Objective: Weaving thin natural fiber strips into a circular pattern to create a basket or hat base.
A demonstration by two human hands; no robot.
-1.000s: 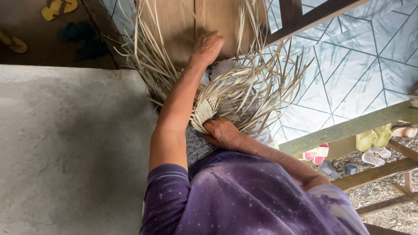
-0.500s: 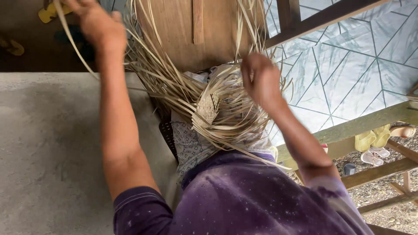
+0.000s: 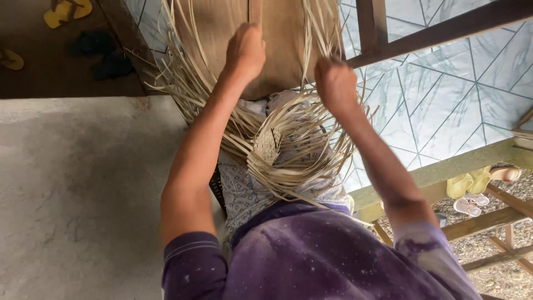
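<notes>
Woven patch (image 3: pixel 270 147) is seen in the lap, loose strips (image 3: pixel 300 172) fanned all round. Left hand (image 3: pixel 245 51) and right hand (image 3: pixel 335 83) are closed on strips, raised against the board (image 3: pixel 277 33). Open concrete floor (image 3: pixel 72 183) is seen left, railing (image 3: pixel 438 172) right.

Woven piece (image 3: pixel 267 149) on lap, strips (image 3: pixel 300 166) fanning out all round; wooden board (image 3: pixel 233 33) beyond it, sandals (image 3: pixel 469 191) off right.

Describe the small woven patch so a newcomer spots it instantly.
Start at the purple shirt at the bottom and go up to the fan of pale straw strips on the lap. At its centre sits the woven patch: the only tightly plaited part, all else loose strands.
</notes>
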